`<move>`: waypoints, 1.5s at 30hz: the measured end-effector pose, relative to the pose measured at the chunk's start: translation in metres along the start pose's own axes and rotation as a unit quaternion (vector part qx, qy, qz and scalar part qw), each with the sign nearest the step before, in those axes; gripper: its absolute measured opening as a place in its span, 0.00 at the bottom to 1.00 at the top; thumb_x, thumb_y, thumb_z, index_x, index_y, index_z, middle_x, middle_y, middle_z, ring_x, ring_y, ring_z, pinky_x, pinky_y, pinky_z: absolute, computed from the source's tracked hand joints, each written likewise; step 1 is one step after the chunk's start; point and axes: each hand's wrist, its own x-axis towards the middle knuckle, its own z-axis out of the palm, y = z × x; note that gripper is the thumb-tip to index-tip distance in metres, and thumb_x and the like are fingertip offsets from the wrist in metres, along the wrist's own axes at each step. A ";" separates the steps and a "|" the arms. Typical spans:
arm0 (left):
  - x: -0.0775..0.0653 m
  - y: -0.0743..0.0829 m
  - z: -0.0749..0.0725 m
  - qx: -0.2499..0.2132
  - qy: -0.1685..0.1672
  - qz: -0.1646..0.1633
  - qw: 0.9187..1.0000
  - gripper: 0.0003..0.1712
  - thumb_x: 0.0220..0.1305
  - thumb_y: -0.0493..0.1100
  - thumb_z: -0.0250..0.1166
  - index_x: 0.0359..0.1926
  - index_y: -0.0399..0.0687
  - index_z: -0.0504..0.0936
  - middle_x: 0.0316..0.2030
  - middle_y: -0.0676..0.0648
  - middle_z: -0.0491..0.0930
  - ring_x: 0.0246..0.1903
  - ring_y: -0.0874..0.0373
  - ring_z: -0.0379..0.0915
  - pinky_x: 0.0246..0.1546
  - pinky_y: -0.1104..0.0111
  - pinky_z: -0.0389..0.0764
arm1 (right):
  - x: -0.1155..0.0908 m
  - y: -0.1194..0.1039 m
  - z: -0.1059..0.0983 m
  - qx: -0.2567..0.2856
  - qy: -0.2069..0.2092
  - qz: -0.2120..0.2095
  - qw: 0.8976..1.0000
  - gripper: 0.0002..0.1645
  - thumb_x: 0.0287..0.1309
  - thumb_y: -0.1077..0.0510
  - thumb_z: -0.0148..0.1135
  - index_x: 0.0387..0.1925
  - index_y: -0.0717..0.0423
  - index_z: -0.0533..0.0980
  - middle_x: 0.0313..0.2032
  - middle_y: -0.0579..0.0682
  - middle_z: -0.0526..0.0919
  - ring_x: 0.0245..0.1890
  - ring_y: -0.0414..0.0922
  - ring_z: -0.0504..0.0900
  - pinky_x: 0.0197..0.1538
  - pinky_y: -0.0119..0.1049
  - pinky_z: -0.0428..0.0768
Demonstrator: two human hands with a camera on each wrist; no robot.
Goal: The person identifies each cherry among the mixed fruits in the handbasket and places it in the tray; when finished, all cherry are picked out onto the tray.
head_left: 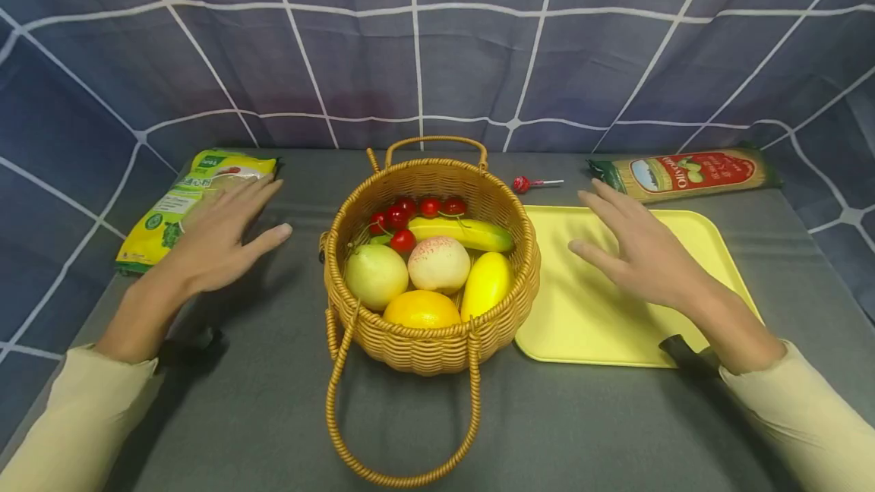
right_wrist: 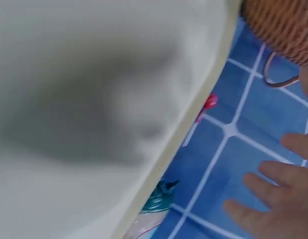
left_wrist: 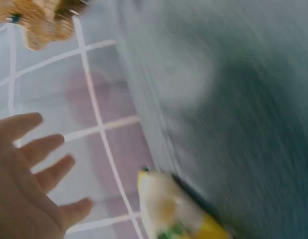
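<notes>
My left hand (head_left: 219, 234) hovers with fingers spread over a yellow-green food bag (head_left: 153, 230), holding nothing. On the other side, my right hand (head_left: 639, 253) is held above a yellow tray (head_left: 567, 332), its fingers extended and nothing in them. Between the hands stands a round wicker basket (head_left: 424, 348). Inside it lie several red cherries (head_left: 429, 206), a banana (head_left: 472, 234), a peach (head_left: 439, 264), a green pear (head_left: 376, 276), an orange-yellow citrus fruit (head_left: 421, 310) and a yellow mango-like fruit (head_left: 488, 283). Both wrist views show the hands with fingers apart.
A red-wrapped lollipop (head_left: 522, 184) lies behind the tray's left corner. A pack of dry noodles (head_left: 690, 173) lies behind the tray at the right. One basket handle (head_left: 403, 480) hangs forward onto the grey table; the other stands at the back. A checked curtain (head_left: 472, 59) surrounds the table.
</notes>
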 end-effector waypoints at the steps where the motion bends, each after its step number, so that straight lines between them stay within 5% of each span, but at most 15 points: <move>1: -0.001 0.005 -0.001 -0.048 0.007 0.004 0.999 0.36 0.66 0.54 0.51 0.70 0.54 0.49 0.69 0.43 0.48 0.67 0.47 0.38 0.63 0.47 0.37 | 0.001 -0.004 -0.003 0.015 0.026 -0.008 1.000 0.38 0.58 0.44 0.57 0.66 0.54 0.59 0.67 0.55 0.55 0.64 0.58 0.55 0.59 0.59 0.54; 3: -0.001 0.016 -0.002 -0.152 0.022 0.026 0.988 0.33 0.66 0.46 0.53 0.70 0.55 0.52 0.68 0.45 0.52 0.66 0.48 0.45 0.63 0.51 0.46 | 0.002 -0.015 -0.010 0.043 0.076 -0.025 0.996 0.33 0.56 0.49 0.61 0.62 0.55 0.65 0.62 0.53 0.65 0.58 0.55 0.66 0.55 0.55 0.63; 6: -0.002 0.035 -0.001 -0.301 0.030 0.075 0.950 0.34 0.64 0.34 0.53 0.69 0.52 0.54 0.66 0.45 0.55 0.65 0.50 0.50 0.62 0.59 0.54 | 0.006 -0.034 -0.020 0.083 0.137 -0.059 0.985 0.26 0.52 0.57 0.64 0.54 0.55 0.72 0.53 0.49 0.75 0.45 0.47 0.76 0.48 0.42 0.71; 10: 0.002 0.061 0.001 -0.399 0.009 0.134 0.907 0.36 0.59 0.29 0.55 0.68 0.45 0.55 0.66 0.42 0.56 0.64 0.48 0.51 0.61 0.59 0.57 | 0.014 -0.064 -0.034 0.143 0.147 -0.093 0.974 0.22 0.50 0.62 0.66 0.49 0.53 0.76 0.45 0.42 0.77 0.34 0.37 0.78 0.43 0.30 0.73; 12: 0.004 0.071 0.002 -0.413 -0.006 0.145 0.899 0.38 0.58 0.31 0.58 0.68 0.46 0.56 0.66 0.44 0.55 0.64 0.49 0.50 0.61 0.56 0.55 | 0.020 -0.080 -0.041 0.183 0.133 -0.109 0.968 0.20 0.49 0.65 0.66 0.47 0.53 0.77 0.44 0.41 0.77 0.35 0.37 0.78 0.43 0.28 0.74; 17: 0.013 0.083 0.005 -0.400 -0.032 0.155 0.903 0.44 0.51 0.32 0.65 0.68 0.47 0.55 0.68 0.51 0.51 0.66 0.53 0.47 0.61 0.52 0.52 | 0.041 -0.115 -0.054 0.259 0.087 -0.142 0.951 0.16 0.51 0.66 0.64 0.44 0.55 0.78 0.41 0.41 0.77 0.38 0.38 0.77 0.42 0.33 0.77; 22: 0.021 0.081 0.011 -0.389 -0.049 0.145 0.908 0.49 0.45 0.30 0.69 0.67 0.47 0.56 0.69 0.53 0.46 0.67 0.55 0.43 0.60 0.48 0.53 | 0.068 -0.139 -0.060 0.264 0.028 -0.146 0.953 0.14 0.53 0.61 0.63 0.44 0.56 0.78 0.40 0.40 0.79 0.37 0.34 0.77 0.40 0.32 0.77; 26: 0.022 0.074 0.014 -0.395 -0.066 0.152 0.903 0.49 0.42 0.28 0.69 0.66 0.43 0.57 0.70 0.51 0.43 0.67 0.54 0.41 0.58 0.43 0.52 | 0.094 -0.151 -0.061 0.270 -0.055 -0.125 0.953 0.16 0.52 0.60 0.64 0.45 0.56 0.78 0.41 0.43 0.81 0.38 0.35 0.79 0.40 0.33 0.77; 31: 0.024 0.071 0.015 -0.400 -0.086 0.156 0.899 0.49 0.43 0.28 0.69 0.67 0.44 0.57 0.70 0.52 0.41 0.67 0.54 0.40 0.56 0.41 0.53 | 0.120 -0.157 -0.052 0.294 -0.159 -0.076 0.939 0.19 0.52 0.60 0.64 0.48 0.59 0.77 0.41 0.46 0.81 0.37 0.40 0.80 0.41 0.34 0.77; 37: 0.025 0.070 0.016 -0.406 -0.080 0.150 0.898 0.48 0.42 0.29 0.70 0.66 0.46 0.59 0.70 0.55 0.44 0.67 0.54 0.43 0.55 0.43 0.56 | 0.141 -0.164 -0.039 0.254 -0.226 -0.071 0.938 0.22 0.51 0.59 0.66 0.49 0.60 0.77 0.46 0.49 0.79 0.39 0.40 0.79 0.42 0.33 0.76; 45: 0.021 0.069 0.021 -0.433 -0.040 0.148 0.888 0.39 0.40 0.28 0.72 0.56 0.36 0.65 0.69 0.51 0.49 0.66 0.52 0.48 0.57 0.50 0.59 | 0.156 -0.175 -0.021 0.241 -0.293 -0.063 0.923 0.21 0.51 0.63 0.64 0.49 0.63 0.75 0.42 0.50 0.80 0.28 0.45 0.80 0.35 0.35 0.78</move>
